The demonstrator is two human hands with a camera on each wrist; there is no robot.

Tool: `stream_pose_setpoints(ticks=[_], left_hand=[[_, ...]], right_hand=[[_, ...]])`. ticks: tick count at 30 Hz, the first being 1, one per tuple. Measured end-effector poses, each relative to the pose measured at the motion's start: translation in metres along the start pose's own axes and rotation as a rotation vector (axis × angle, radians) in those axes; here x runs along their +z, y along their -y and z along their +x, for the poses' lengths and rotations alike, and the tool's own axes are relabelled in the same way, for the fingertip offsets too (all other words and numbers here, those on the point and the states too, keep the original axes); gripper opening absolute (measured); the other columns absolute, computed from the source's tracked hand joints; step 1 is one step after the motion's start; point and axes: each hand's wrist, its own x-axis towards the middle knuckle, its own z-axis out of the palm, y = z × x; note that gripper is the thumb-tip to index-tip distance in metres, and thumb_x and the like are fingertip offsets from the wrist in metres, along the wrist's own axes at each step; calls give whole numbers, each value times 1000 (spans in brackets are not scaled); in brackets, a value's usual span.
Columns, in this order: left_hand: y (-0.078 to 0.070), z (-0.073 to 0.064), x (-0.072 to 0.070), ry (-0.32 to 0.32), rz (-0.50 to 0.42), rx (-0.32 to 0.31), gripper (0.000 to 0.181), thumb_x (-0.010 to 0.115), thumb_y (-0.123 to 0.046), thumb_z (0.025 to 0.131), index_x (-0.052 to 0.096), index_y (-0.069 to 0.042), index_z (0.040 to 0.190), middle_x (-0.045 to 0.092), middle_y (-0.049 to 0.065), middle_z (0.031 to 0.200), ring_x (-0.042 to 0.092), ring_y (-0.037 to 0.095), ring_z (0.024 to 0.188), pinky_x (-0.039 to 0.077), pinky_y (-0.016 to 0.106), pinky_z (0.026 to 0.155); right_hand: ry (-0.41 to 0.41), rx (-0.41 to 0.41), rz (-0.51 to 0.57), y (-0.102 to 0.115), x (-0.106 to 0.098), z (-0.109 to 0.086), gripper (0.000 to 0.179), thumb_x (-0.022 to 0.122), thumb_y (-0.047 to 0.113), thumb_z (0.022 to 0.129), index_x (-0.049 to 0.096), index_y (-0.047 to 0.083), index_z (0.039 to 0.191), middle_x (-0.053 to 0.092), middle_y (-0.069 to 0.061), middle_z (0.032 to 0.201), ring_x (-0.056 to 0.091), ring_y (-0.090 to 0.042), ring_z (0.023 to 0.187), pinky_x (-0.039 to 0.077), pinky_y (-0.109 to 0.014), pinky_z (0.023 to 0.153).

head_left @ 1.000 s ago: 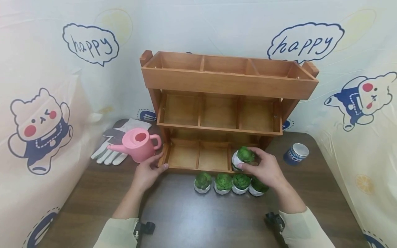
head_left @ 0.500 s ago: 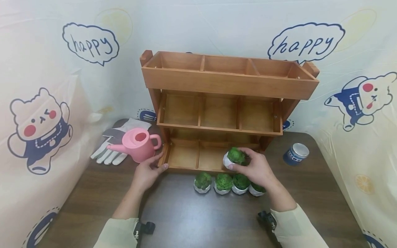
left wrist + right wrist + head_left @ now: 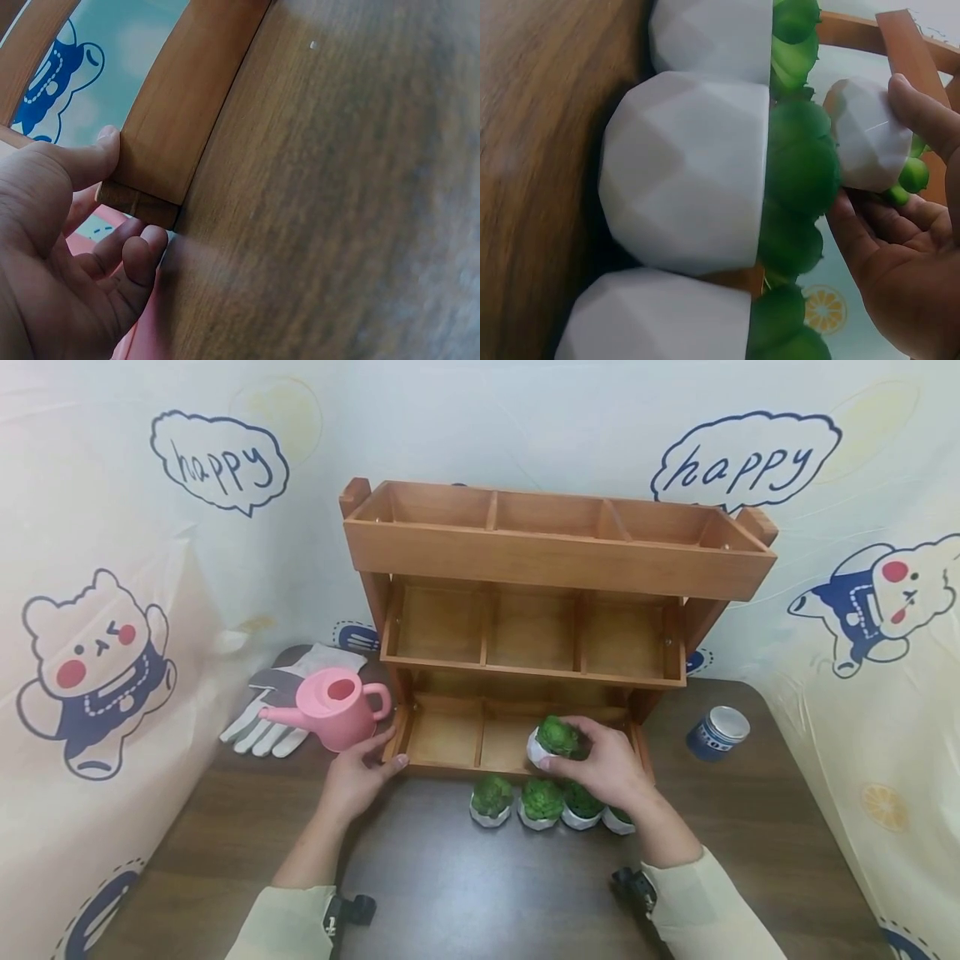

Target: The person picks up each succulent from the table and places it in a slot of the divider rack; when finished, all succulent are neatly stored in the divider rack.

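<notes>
My right hand (image 3: pixel 609 764) grips a small succulent in a white faceted pot (image 3: pixel 868 133), thumb on one side and fingers on the other. This succulent (image 3: pixel 557 736) is tilted, over the middle compartment of the bottom tier of a three-tier wooden shelf (image 3: pixel 555 560). At the bottom tier's left front corner, my left hand (image 3: pixel 358 781) holds the wood, its thumb on the front board (image 3: pixel 187 105) and its fingers curled by the end. Several more potted succulents (image 3: pixel 540 803) stand in a row before the shelf; my right hand partly hides the rightmost in the head view.
Left of the shelf, a pink watering can (image 3: pixel 337 710) stands by grey-and-white gloves (image 3: pixel 262 727). A blue tin with a pale lid (image 3: pixel 717 732) is on the right of the dark wooden table (image 3: pixel 465 893). Printed cloth (image 3: pixel 480 427) hangs behind.
My right hand has carried the gripped succulent leftward, from the bottom tier's right compartment to over the middle one. My left hand stays on the shelf corner.
</notes>
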Motion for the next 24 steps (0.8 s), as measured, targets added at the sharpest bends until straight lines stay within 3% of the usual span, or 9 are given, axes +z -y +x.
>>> stream_pose_setpoints(ticks=[15,24], left_hand=[[0,0,0,-11,33,5,67,82,-42,89,57,-29,150,56,10,152,55,40,136,49,59,105],[0,0,1,-10,23,8,66,82,-41,90,58,-29,150,56,9,152,54,39,137,49,58,106]], right_hand=[[10,-74,-18,11,23,10,70,91,40,79,65,12,136,73,-4,115,68,-19,99,57,-43,86],[31,-20,25,18,36,15,73,92,38,78,62,12,140,72,-6,121,68,-22,108,56,-45,93]])
